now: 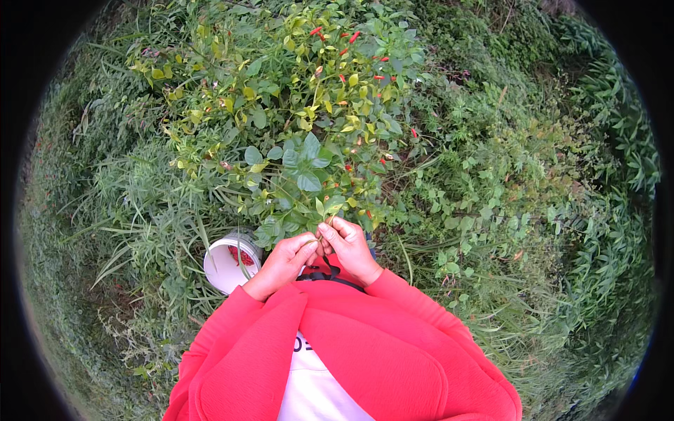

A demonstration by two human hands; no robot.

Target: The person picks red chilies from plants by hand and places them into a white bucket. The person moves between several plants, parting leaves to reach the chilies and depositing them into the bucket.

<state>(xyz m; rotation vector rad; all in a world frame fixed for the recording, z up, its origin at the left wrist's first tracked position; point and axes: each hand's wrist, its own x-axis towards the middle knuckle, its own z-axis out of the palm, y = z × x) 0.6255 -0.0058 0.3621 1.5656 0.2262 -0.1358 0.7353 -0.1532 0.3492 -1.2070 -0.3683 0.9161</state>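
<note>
Close in front of my body, both hands meet on a thin green plant stem (311,241). My left hand (281,262) pinches it between thumb and forefinger. Beside it, my right hand (349,247) grips the same stem, with a small leafy tip (325,207) rising just past the fingers. Whether the stem is still attached to the plant is hidden by my fingers. Beyond them spreads a chilli pepper bush (310,105) with green and yellowing leaves. Several red chillies (355,37) stand among its leaves.
A white plastic bucket (217,268) sits left of my left hand, its mouth facing me. Red chillies (241,256) lie inside it. Long grass blades (152,179) grow around the bucket, some across its opening. Dense weeds (489,200) cover the ground at right.
</note>
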